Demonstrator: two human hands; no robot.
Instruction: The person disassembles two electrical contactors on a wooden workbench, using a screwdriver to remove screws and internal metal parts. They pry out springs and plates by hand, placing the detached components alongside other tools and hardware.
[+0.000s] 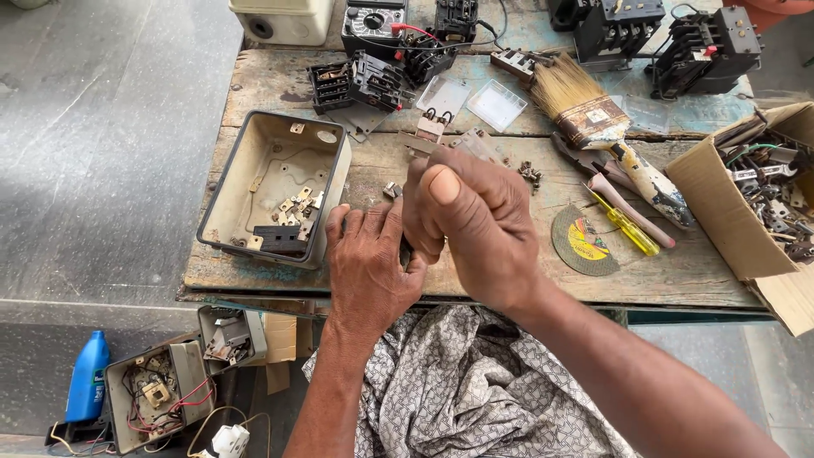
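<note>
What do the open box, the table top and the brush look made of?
Open box: looks like painted sheet metal, beige, with folded rims and chipped, grimy paint.
Table top: bare wooden planks, with visible grain, cracks and worn teal paint patches.
Brush: pale bristles, natural or synthetic unclear; paint-caked handle, probably wood.

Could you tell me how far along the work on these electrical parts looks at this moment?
Done: the metal box lies open, holding only loose small parts. In hand: the left hand and right hand are pressed together around a small dark piece, mostly hidden. Left: black switch units at the bench's far edge remain untouched.
</note>
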